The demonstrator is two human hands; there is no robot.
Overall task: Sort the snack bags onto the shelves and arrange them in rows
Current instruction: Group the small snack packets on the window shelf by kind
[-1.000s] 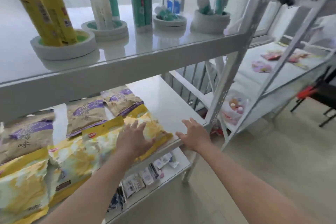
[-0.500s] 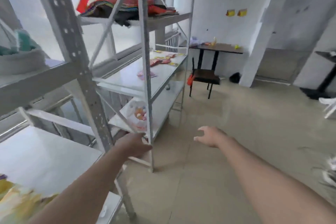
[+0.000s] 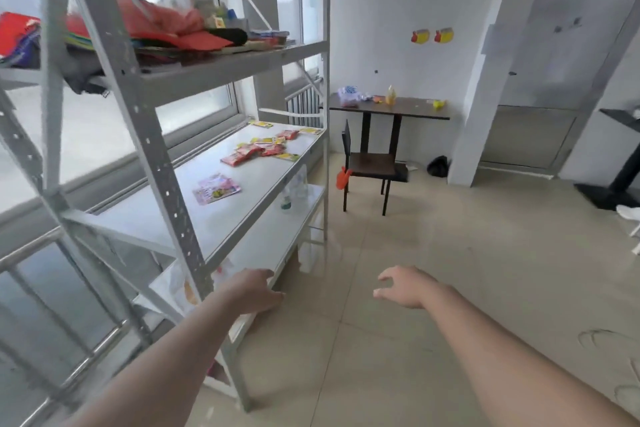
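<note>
- Snack bags (image 3: 263,150): red and yellow packets lie scattered, not in rows, on the middle shelf (image 3: 221,218) toward its far end; a pink packet (image 3: 216,189) lies apart, nearer.
- Left hand (image 3: 254,291): empty, loosely open, at the shelf's front edge, probably steadying.
- Right hand (image 3: 403,288): empty, fingers spread, over the floor.
- Top-shelf heap is blurred; a post hides the lower-shelf bag.

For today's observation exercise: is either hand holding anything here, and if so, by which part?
Nothing is held. The left hand hangs by the lower shelf's front edge; the right hand is open over the floor.
</note>
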